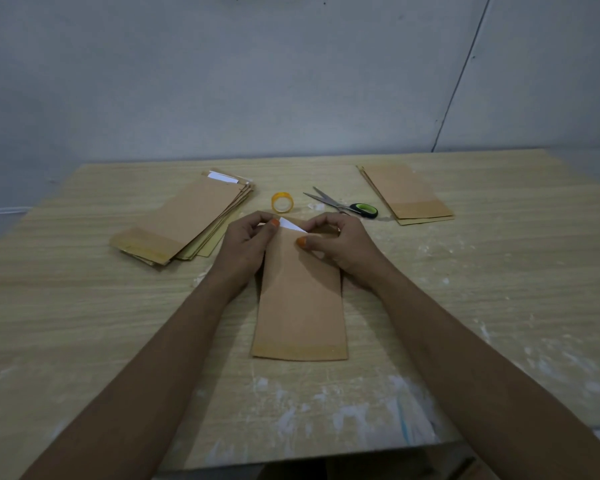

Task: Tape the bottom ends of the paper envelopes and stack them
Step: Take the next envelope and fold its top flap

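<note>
No text, label, brand, number or sign can be read anywhere in the head view. The brown envelope [300,299] on the table shows only plain paper, and the white slip [291,224] at its top end is blank as far as can be seen. The tape roll [282,202], the scissors [343,204] and the two envelope piles carry no print that can be made out
</note>
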Tool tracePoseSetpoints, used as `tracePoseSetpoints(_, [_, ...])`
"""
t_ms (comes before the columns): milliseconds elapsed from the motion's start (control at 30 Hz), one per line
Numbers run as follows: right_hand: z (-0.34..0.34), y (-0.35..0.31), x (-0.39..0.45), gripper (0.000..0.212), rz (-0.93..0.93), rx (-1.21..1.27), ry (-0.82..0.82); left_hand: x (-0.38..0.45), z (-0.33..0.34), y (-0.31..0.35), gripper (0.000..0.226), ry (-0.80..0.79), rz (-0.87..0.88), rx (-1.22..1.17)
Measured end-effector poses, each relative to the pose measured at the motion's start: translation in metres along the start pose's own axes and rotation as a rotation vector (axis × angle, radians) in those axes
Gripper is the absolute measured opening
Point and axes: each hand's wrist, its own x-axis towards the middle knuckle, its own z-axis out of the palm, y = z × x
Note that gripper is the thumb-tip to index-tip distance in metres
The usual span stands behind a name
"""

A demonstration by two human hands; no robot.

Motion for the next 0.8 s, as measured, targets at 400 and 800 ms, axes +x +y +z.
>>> tracePoseSetpoints(400, [-0.004, -0.008, -0.001, 0.016, 0.071, -0.098, -0.035, -0.007, 0.000, 0.007, 0.021, -0.147, 0.048, 0.028])
tracePoseSetpoints(800, [-0.013, -0.013, -0.005, 0.014, -0.141, -0.464, -0.133, -0.004, -0.002, 0.000, 0.021, -0.238, 0.070, 0.129])
